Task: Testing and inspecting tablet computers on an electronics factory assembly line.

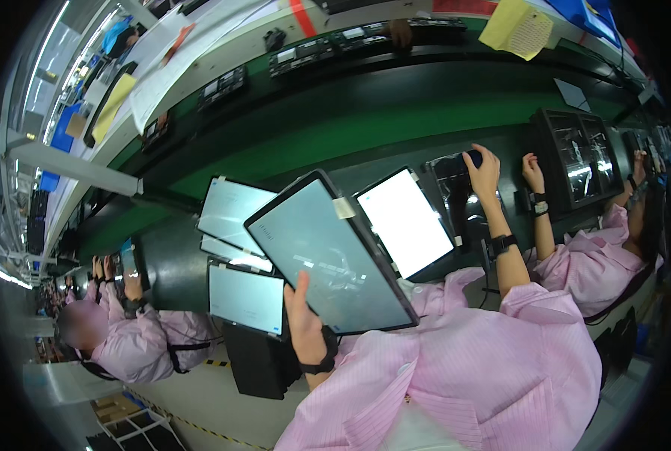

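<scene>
My left hand (303, 319) grips the lower edge of a large tablet (328, 255), its thumb lying over the pale, lit screen. This tablet is tilted up in front of my chest, with a beige tab of tape near its top corner. On the bench to its right rests a second tablet (404, 222) with a bright white screen. My right hand (484, 171) is stretched out farther right, its fingers curled round a small dark object (472, 158). Beneath it lies a black item with glossy film (452, 188). What the dark object is cannot be made out.
Several lit tablets (245, 295) lie left of the held one, partly overlapping. A black tray (576, 161) with film-wrapped items stands right, beside a co-worker's hand (532, 173). Another person (140, 342) works at left. Dark devices (301, 59) line the green conveyor's far side.
</scene>
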### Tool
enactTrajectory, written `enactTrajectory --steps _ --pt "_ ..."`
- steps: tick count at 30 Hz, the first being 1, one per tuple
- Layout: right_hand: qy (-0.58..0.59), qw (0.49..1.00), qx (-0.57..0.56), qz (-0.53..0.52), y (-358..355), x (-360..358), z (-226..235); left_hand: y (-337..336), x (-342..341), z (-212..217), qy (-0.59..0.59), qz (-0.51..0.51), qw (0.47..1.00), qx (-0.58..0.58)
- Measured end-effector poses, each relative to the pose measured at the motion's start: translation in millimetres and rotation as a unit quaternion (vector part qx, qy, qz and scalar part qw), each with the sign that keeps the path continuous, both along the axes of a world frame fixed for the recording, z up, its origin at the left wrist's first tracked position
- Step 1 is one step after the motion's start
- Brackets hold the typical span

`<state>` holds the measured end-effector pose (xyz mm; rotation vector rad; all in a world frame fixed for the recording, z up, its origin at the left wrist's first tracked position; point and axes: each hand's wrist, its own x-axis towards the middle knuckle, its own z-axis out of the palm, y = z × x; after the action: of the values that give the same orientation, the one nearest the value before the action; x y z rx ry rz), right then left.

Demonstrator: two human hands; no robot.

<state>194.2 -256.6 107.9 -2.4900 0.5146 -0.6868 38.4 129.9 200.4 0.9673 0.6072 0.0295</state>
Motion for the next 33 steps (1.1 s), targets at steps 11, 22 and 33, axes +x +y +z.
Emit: enactTrajectory --steps 11,22,33 --pt "-0.056 0.996 0.062 0.044 -73.6 17.0 -101.6 -21.1 4.7 6.7 0.012 -0.016 0.998 0.055" --pt "-0.07 0.973 0.219 -0.022 -76.7 17.4 -103.1 -24.7 8.2 6.2 0.007 -0.034 0.998 0.058" --pt "-0.088 0.967 0.241 -0.005 -74.1 16.9 -104.6 -25.5 10.0 7.1 0.026 -0.001 0.999 0.034"
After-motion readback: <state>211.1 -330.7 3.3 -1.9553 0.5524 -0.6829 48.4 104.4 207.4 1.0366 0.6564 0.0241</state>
